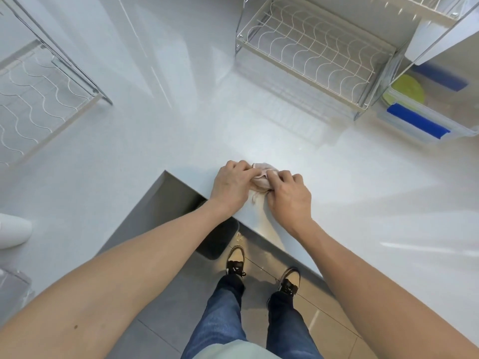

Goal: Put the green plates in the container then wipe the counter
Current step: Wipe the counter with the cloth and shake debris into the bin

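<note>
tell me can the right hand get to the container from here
Probably yes, after letting go. The right hand is gripping the cloth with the left hand. The counter between it and the container looks bare; the rack stands beside that path. It looks like a stretch.

The white counter [181, 130] carries a bunched cloth [261, 177] near its front edge, a wire rack [311, 47] far right, and a clear container [420, 120] beside it.

Hands: left hand [231, 183] and right hand [288, 195] bunch the pink cloth [261, 177] at the counter [337, 177] corner.
Container [425, 117]: holds green plates [407, 90].
</note>
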